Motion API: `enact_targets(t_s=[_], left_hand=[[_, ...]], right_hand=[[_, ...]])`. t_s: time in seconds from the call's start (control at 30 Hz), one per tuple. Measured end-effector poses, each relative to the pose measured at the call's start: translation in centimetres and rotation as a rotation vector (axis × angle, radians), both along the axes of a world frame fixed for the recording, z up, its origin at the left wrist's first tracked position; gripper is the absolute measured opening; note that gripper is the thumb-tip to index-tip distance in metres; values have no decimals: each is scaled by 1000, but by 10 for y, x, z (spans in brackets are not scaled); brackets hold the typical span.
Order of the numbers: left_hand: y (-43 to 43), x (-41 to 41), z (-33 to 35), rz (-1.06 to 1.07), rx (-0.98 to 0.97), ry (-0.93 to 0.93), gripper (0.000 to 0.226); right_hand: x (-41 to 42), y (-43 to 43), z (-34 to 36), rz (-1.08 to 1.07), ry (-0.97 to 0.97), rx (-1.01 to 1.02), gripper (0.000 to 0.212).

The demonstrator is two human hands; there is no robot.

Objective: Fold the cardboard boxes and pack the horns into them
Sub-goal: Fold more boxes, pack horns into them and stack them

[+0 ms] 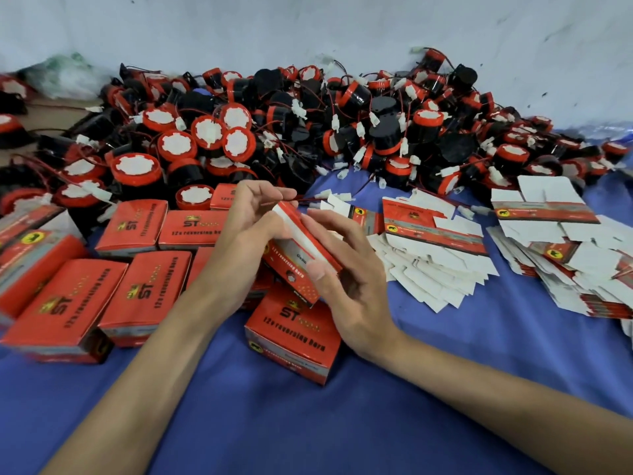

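Both my hands hold one red cardboard box (301, 258) above the blue cloth at mid frame. My left hand (250, 221) grips its upper left end, fingers curled over the white top flap. My right hand (346, 265) holds the right side, thumb pressed on the box's front face. A red wire pokes out of the box's far end. Behind lies a big heap of black and red horns (308, 132) with white plugs. Flat unfolded boxes (435, 255) lie in fanned piles to the right.
Several closed red boxes (65, 306) are grouped on the left, and one (291, 341) sits right under my hands. A second stack of flat boxes (575, 262) lies at the far right. Blue cloth (308, 423) covers the surface; a pale wall stands behind the heap.
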State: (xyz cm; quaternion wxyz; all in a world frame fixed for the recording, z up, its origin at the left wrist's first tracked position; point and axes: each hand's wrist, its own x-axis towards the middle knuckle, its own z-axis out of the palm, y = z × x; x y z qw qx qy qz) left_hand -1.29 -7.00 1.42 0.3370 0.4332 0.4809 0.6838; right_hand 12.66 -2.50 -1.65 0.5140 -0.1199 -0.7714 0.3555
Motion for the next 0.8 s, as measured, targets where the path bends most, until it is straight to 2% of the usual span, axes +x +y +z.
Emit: enact_targets(t_s=[0.23,0.47,0.8], left_hand=[[-3,6,12,-29,-75,7,35],[-6,8,12,-35,-41,187,17],[2,3,6,13,-62,230,34]], right_hand=[[-1,-3,0,-66,7,89,33],[-1,-4,0,-88,48,83,30],[1,-9,0,-97,-107,110,40]])
